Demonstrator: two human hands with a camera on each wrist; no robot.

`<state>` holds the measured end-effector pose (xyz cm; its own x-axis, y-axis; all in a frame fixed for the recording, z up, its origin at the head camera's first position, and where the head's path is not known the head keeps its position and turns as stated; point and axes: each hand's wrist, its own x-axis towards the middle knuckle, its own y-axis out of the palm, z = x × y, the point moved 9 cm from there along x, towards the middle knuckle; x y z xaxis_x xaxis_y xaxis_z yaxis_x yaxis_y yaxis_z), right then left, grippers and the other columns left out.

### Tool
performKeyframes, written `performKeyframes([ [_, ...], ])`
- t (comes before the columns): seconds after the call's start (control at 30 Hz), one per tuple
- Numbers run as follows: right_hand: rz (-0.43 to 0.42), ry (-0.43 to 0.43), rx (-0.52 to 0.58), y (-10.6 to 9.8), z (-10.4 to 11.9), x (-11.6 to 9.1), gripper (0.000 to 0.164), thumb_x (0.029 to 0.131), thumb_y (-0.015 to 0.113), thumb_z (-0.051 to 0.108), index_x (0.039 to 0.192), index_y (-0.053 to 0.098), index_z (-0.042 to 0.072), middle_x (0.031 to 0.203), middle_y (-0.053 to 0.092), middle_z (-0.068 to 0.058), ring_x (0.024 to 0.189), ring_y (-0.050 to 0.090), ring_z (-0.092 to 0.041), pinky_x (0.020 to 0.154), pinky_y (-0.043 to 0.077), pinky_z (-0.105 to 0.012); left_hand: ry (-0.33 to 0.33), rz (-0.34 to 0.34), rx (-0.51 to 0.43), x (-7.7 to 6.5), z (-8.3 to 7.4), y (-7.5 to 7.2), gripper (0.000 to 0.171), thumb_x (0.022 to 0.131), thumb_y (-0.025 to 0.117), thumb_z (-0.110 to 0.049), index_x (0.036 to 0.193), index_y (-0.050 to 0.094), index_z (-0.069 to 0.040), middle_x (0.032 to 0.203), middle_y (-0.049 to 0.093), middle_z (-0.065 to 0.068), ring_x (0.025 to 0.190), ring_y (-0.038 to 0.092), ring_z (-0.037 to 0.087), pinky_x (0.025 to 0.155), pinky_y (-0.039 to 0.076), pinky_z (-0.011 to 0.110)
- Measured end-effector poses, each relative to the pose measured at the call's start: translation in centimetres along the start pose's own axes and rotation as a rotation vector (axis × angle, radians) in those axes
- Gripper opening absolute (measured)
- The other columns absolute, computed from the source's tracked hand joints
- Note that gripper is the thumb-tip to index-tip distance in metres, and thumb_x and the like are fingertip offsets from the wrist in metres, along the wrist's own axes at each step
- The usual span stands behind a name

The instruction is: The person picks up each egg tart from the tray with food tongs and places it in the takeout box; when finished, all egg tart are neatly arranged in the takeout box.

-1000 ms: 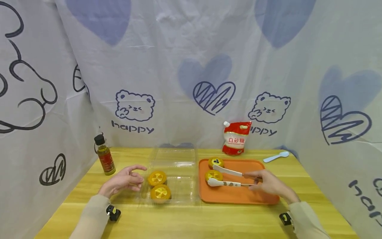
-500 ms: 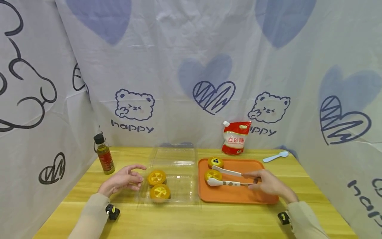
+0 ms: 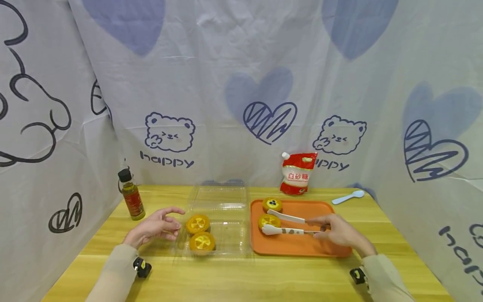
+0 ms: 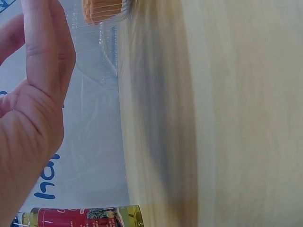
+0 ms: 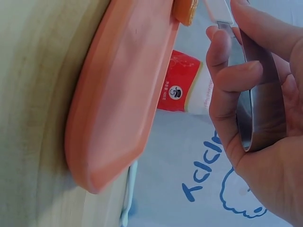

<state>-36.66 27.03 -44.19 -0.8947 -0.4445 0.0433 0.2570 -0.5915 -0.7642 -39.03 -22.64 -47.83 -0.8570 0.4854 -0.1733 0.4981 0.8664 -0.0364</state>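
Observation:
My right hand (image 3: 339, 230) holds a pair of tongs (image 3: 288, 231) with white tips and a bent metal spring end, seen in the right wrist view. The spread tips stand about an egg tart (image 3: 267, 220) on the orange tray (image 3: 313, 247); whether they touch it I cannot tell. Behind it lies a second tart (image 3: 272, 204) with dark dots on top. My left hand (image 3: 156, 226), fingers loosely bent and holding nothing, is beside the clear plastic box (image 3: 234, 239), whose lid stands raised. Two tarts (image 3: 198, 225) sit in the box's left part.
A sauce bottle (image 3: 133, 199) stands behind my left hand. At the back, a red and white sugar pouch (image 3: 298, 174) leans near the curtain. A pale blue spoon (image 3: 348, 197) lies to the right of the tray.

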Motion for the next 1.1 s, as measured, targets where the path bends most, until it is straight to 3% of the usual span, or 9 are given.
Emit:
performKeyframes([
  [0.2,0.001,0.024,-0.002,0.2,0.0,0.0,0.043,0.087,0.073,0.017,0.128,0.065,0.009,0.125,0.067,-0.011,0.084,0.055,-0.013,0.075,0.05,-0.025,-0.004,-0.003,0.002,0.1,0.0,0.0,0.06,0.095,0.06,-0.004,0.145,0.027,0.003,0.099,0.067,0.019,0.075,0.067,0.02,0.073,0.062,0.036],
  [0.5,-0.003,0.007,0.057,0.2,0.7,-0.1,0.043,0.088,0.072,0.017,0.129,0.065,0.008,0.126,0.066,-0.014,0.099,0.062,-0.022,0.092,0.053,-0.045,-0.008,0.002,-0.011,0.0,0.0,0.0,0.061,0.095,0.059,-0.003,0.145,0.025,0.003,0.097,0.067,0.019,0.074,0.066,0.019,0.071,0.062,0.035],
  [0.8,-0.039,0.006,0.081,-0.5,0.8,-0.5,0.041,0.092,0.068,0.015,0.132,0.062,0.01,0.13,0.064,-0.014,0.11,0.063,-0.029,0.092,0.055,-0.036,-0.013,-0.003,-0.01,0.2,-0.2,0.0,0.063,0.094,0.061,-0.003,0.146,0.025,0.003,0.098,0.066,0.018,0.073,0.066,0.019,0.072,0.062,0.035],
  [0.97,-0.059,-0.013,0.114,-0.7,1.3,-0.4,0.042,0.092,0.068,0.016,0.134,0.061,0.011,0.132,0.063,-0.014,0.109,0.064,-0.029,0.085,0.055,-0.022,-0.014,-0.003,-0.008,0.1,-0.2,0.0,0.063,0.094,0.061,-0.003,0.146,0.025,0.003,0.098,0.066,0.019,0.074,0.066,0.019,0.072,0.062,0.035],
  [1.1,-0.083,-0.032,0.12,-0.8,1.9,-0.3,0.043,0.092,0.068,0.017,0.135,0.06,0.013,0.129,0.065,-0.013,0.102,0.066,-0.025,0.076,0.058,-0.025,-0.015,-0.003,-0.003,0.0,-0.2,0.0,0.062,0.095,0.06,-0.003,0.146,0.025,0.003,0.098,0.066,0.019,0.075,0.066,0.02,0.073,0.062,0.036],
])
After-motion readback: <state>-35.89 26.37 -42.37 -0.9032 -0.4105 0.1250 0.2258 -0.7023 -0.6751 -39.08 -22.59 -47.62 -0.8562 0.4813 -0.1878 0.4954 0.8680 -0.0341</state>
